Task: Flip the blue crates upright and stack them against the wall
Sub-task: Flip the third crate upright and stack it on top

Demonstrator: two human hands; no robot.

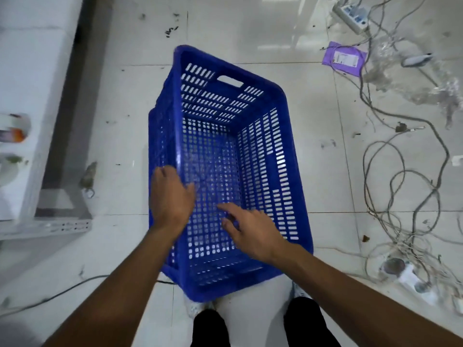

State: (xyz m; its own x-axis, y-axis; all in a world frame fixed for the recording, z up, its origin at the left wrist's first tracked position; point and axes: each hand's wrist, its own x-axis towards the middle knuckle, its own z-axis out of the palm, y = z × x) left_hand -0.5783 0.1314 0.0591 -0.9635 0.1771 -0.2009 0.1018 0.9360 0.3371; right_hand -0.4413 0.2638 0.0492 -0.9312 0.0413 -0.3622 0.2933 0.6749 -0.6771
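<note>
A blue perforated plastic crate (263, 136) stands on the tiled floor right in front of my feet, its open mouth facing up and its inside bare. It looks tilted, with its left rim higher. My left hand (170, 196) is over the crate's left rim, fingers curled at the edge; whether it grips the rim is not clear. My right hand (253, 231) hovers over the crate's inside near the front, fingers spread, holding nothing.
A white wall and a grey baseboard (72, 101) run along the left. A metal shelf edge (45, 227) juts out at lower left. Tangled cables (406, 191), power strips (353, 15) and a purple packet (344, 57) litter the floor to the right.
</note>
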